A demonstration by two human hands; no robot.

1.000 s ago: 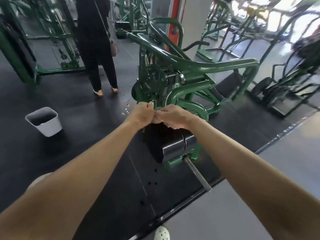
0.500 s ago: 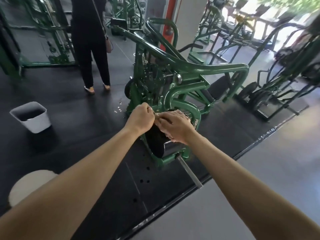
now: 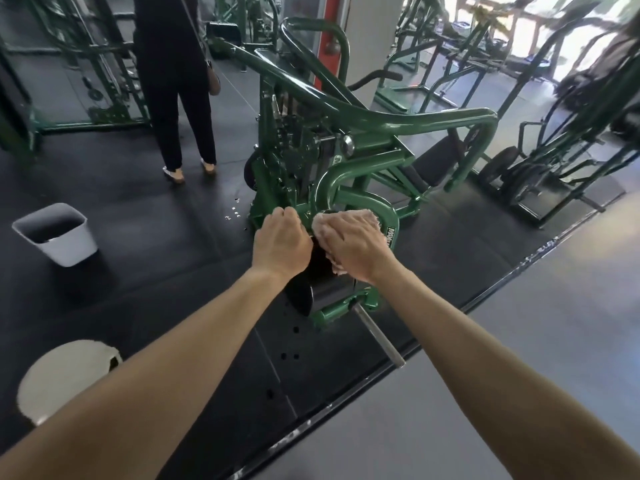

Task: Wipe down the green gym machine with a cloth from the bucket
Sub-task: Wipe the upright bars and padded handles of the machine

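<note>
The green gym machine (image 3: pixel 367 157) stands in front of me on black rubber flooring, with a black roller pad (image 3: pixel 325 292) at its near end. My right hand (image 3: pixel 353 247) lies flat on a pale pinkish cloth (image 3: pixel 367 216), pressing it onto the top of the pad by the curved green tube. My left hand (image 3: pixel 280 240) is a closed fist beside it, touching the pad's left end; whether it pinches a corner of the cloth is hidden. The white bucket (image 3: pixel 57 233) sits on the floor to the left, with dark water in it.
A person in black (image 3: pixel 176 81) stands behind the machine to the left. A steel bar (image 3: pixel 379 336) juts from the machine's near end toward me. A round white object (image 3: pixel 65 379) lies at lower left. More green machines (image 3: pixel 540 140) crowd the right and back. Grey floor lies to the right.
My right hand has opened flat and spread the cloth over the pad; earlier both fists were bunched together. The view has pulled back and turned left a little.
</note>
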